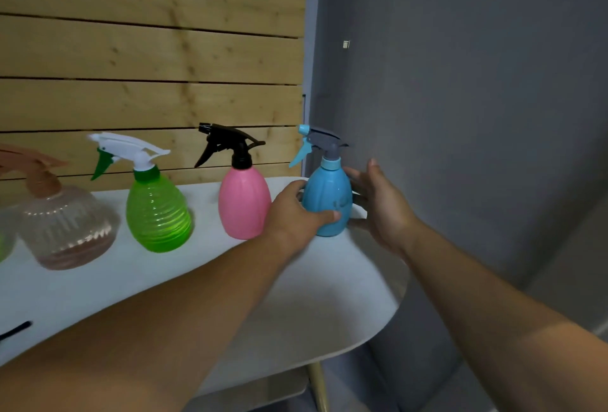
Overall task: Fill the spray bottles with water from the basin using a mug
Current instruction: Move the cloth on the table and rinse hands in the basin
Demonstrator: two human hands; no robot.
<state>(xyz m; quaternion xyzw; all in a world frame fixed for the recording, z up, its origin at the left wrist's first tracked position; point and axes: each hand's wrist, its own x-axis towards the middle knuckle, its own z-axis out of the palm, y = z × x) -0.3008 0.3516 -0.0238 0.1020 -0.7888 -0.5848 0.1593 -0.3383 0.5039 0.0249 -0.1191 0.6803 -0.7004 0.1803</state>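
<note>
A blue spray bottle (325,194) with a grey and light-blue trigger head stands upright at the far right end of a white table (312,296). My left hand (289,214) grips its body from the left, thumb across the front. On the bottle's right side is my right hand (381,207), its fingers reaching behind the body; I cannot tell whether they touch it. To the left stand a pink bottle (243,204) with a black head, a green ribbed bottle (158,214) with a white head, and a clear brownish bottle (65,224). No mug or basin is in view.
A wooden slat wall (148,49) runs behind the bottles and a grey wall (460,82) stands to the right. The table's rounded edge drops off just right of the blue bottle. A thin black object (16,329) lies at the lower left, and a green shape (5,243) shows at the left edge.
</note>
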